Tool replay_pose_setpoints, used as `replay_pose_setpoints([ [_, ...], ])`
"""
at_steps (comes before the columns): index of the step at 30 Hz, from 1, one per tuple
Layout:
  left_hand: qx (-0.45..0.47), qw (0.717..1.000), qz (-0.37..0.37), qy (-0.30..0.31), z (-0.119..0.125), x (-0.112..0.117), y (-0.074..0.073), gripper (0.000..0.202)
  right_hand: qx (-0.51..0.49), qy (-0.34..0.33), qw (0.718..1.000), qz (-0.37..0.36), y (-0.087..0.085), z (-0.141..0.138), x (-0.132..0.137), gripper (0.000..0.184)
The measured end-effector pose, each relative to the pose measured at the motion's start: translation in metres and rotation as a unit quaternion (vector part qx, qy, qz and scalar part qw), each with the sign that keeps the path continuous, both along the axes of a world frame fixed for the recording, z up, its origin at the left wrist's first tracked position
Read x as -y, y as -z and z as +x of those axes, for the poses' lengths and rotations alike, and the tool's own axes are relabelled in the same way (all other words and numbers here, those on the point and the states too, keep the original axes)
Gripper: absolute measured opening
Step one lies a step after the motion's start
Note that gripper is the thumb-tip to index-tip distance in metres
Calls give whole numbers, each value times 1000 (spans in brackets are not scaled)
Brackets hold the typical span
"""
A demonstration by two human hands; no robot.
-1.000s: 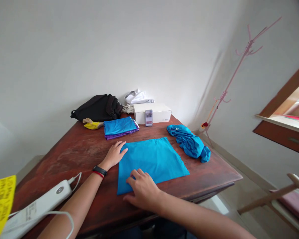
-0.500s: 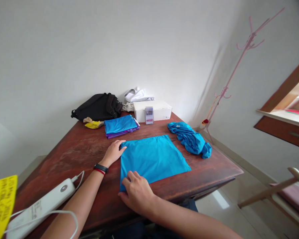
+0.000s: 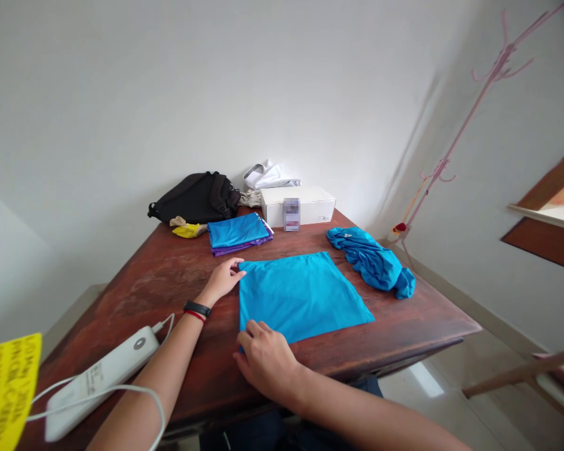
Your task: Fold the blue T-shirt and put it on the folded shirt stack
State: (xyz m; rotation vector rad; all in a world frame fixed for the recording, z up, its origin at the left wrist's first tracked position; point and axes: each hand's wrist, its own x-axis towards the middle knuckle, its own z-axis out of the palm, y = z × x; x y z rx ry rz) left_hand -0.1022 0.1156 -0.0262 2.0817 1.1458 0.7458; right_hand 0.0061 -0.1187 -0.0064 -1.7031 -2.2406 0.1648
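Well, the folded turquoise cloth (image 3: 305, 297) lies flat near the middle of the wooden surface (image 3: 136, 300), closer to its near edge. The left hand (image 3: 220, 280) rests at the cloth's upper left corner, its grip loose and spread, with the fingertips (image 3: 235, 268) just at the fabric. The right hand (image 3: 266, 362) sits over the near left corner, its grip curved downward; whether it pinches the cloth, I cannot tell. A black wristband (image 3: 197, 308) and a red band (image 3: 195, 316) circle the left wrist.

Just beyond the cloth, toward the far edge, sits a folded blue stack (image 3: 237, 230) on purple fabric. A crumpled blue garment (image 3: 369, 260) lies near the right edge. Along the far edge are a black backpack (image 3: 195, 199), a small yellow cloth (image 3: 187, 230), a white box (image 3: 298, 207) and a white cloth (image 3: 269, 176). A white power bank (image 3: 103, 376) with a cable (image 3: 98, 389) lies near the left edge, beside the left forearm.
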Motion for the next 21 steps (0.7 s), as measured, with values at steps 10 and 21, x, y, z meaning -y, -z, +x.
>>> replay_pose_setpoints([
  [10,37,977,-205,39,-2,17,-22,62,17,-46,999,0,2,0,-3,10],
  [21,10,975,-217,52,-6,15,-18,62,-153,-37,987,22,-10,12,9,24],
])
